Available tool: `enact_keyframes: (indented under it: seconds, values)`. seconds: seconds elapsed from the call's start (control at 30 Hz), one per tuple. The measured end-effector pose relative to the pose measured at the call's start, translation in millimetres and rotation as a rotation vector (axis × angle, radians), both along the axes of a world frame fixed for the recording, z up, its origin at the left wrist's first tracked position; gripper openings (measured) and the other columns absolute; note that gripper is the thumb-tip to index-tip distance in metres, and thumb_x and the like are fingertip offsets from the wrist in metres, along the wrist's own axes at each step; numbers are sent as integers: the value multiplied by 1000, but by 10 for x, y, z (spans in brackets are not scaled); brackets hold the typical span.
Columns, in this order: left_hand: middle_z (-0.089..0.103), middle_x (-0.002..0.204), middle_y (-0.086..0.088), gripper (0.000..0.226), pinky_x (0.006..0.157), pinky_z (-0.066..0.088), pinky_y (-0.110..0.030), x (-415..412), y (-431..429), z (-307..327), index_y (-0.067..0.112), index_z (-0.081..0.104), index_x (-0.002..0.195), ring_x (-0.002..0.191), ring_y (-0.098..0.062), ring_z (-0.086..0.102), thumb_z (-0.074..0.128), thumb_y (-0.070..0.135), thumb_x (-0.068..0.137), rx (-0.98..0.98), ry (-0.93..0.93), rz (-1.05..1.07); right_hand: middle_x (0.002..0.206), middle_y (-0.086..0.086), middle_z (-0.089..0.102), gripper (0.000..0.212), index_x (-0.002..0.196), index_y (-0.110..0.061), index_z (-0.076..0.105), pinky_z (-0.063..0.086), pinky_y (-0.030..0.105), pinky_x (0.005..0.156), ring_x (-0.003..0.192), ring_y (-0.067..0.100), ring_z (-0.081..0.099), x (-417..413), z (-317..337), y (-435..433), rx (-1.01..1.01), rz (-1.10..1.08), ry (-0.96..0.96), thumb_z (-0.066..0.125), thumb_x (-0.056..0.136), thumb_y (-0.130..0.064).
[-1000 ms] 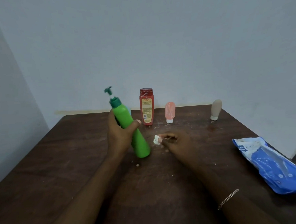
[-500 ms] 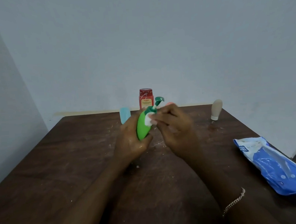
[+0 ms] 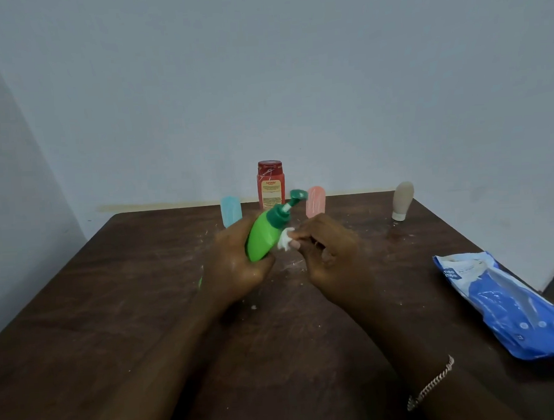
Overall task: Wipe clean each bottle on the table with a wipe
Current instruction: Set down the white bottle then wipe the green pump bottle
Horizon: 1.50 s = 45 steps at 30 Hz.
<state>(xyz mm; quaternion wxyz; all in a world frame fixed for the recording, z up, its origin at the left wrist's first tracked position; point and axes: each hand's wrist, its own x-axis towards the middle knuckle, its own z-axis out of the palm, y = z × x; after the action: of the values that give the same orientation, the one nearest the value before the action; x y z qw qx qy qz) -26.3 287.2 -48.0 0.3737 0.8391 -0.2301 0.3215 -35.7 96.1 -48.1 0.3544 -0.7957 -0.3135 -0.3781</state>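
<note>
My left hand (image 3: 237,269) grips the lower body of a green pump bottle (image 3: 264,236), lifted off the dark wooden table (image 3: 114,314) and tilted so its dark green pump head points up and to the right. My right hand (image 3: 327,250) pinches a small crumpled white wipe (image 3: 285,240) and holds it against the bottle's right side, just below the collar. Along the table's far edge stand a red bottle (image 3: 270,184), a small blue bottle (image 3: 230,210), a small pink bottle (image 3: 315,201) and a beige bottle (image 3: 402,200).
A blue and white wipes pack (image 3: 512,306) lies at the table's right edge. White crumbs and smears are scattered over the table's middle. A pale wall rises right behind the row of bottles.
The green bottle was lifted off the table and tipped to the right. My right hand brought the wipe up from the table to the bottle, then slid it down from the neck to the side.
</note>
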Motion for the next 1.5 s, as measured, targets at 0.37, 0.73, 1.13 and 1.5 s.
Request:
enact_keyframes:
  seconds: [0.37, 0.73, 1.13, 1.5]
  values:
    - [57, 76, 27, 47, 65, 36, -3, -65, 6, 92, 19, 69, 116, 75, 6, 58, 74, 20, 69, 169, 104, -160, 89, 1, 63, 7, 100, -9, 64, 40, 5, 68, 80, 5, 59, -92, 221, -91, 167, 108, 245, 59, 95, -7]
    - [65, 81, 23, 39, 67, 44, -20, -43, 104, 87, 35, 67, 110, 78, -2, 62, 71, 31, 71, 193, 205, -216, 98, 0, 71, 18, 103, -18, 75, 55, 24, 72, 88, 14, 67, 112, 142, -198, 480, 260, 466, 67, 88, -10]
    - [61, 96, 42, 70, 71, 42, -4, -113, 3, 72, 53, 55, 105, 88, 12, 62, 73, -6, 71, 332, 314, -352, 98, 5, 64, 19, 104, -11, 76, 53, 47, 85, 95, 24, 62, 182, 213, -262, -172, 559, 566, 66, 90, -3]
    - [69, 90, 27, 51, 72, 47, -17, -92, 51, 70, 45, 63, 101, 85, 1, 63, 67, 11, 63, -8, 318, -199, 94, 3, 70, 19, 106, -2, 73, 52, 27, 68, 79, 11, 63, 184, 161, -316, 198, 448, 556, 66, 88, -2]
